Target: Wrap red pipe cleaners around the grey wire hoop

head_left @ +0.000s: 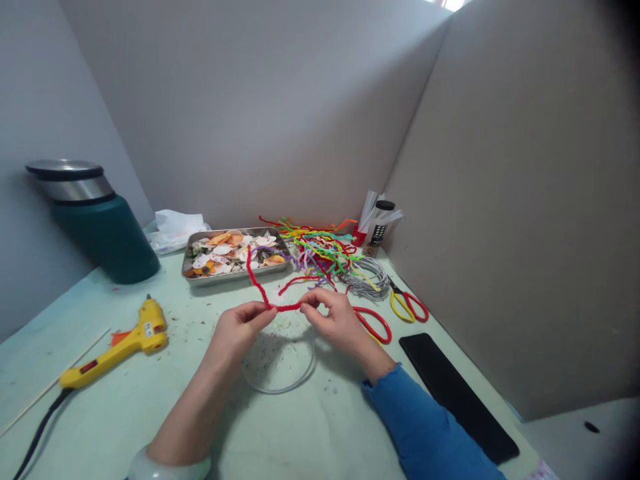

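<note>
A fuzzy red pipe cleaner (287, 308) stretches between my two hands over the middle of the table. My left hand (241, 328) pinches it between thumb and finger, and one free length rises up and to the left beyond that pinch. The fingers of my right hand (333, 319) are closed on its right part. Below my hands a ring of clear grey wire or tubing (280, 391) lies on the table. Under and beside my right hand shows a red scissor handle (377, 323); the rest of that pair is mostly hidden.
A metal tray (235, 275) of shells stands behind my hands, beside a heap of coloured pipe cleaners (325, 247) and a wire coil (370, 277). Around them are a glue gun (125, 340), a teal bottle (105, 233), scissors (410, 307), a black slab (455, 393) and a jar (380, 227).
</note>
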Tool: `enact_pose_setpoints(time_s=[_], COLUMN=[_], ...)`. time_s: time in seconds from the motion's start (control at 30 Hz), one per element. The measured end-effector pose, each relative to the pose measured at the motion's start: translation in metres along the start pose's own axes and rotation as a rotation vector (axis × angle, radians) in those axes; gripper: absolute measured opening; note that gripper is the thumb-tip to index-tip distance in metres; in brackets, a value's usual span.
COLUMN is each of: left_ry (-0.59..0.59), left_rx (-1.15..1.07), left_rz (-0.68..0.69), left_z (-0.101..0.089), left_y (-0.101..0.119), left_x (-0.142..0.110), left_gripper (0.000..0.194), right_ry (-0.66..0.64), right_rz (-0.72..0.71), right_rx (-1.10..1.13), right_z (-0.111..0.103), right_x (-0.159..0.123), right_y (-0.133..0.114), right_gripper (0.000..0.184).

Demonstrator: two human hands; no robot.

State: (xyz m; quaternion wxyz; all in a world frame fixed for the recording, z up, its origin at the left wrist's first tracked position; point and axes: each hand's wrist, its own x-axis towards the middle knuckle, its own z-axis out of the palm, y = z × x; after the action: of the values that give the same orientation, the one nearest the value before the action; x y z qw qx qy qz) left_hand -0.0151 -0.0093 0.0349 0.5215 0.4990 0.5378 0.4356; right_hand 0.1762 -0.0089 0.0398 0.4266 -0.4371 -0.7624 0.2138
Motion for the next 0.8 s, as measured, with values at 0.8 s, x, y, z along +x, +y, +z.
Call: enact_pose_setpoints(time_s=[0.8], left_ry=[0.042], left_rx=[-0.040], left_rz=[0.007], left_z=[0.005], left_y=[0.003], left_x=[-0.003], left_gripper=[0.031], right_ry=[0.086], right_rz=[0.350], right_rx=[0.498], right_z=[0.016], right_x=[0.003], right_y=[0.002], right_gripper=[0.013])
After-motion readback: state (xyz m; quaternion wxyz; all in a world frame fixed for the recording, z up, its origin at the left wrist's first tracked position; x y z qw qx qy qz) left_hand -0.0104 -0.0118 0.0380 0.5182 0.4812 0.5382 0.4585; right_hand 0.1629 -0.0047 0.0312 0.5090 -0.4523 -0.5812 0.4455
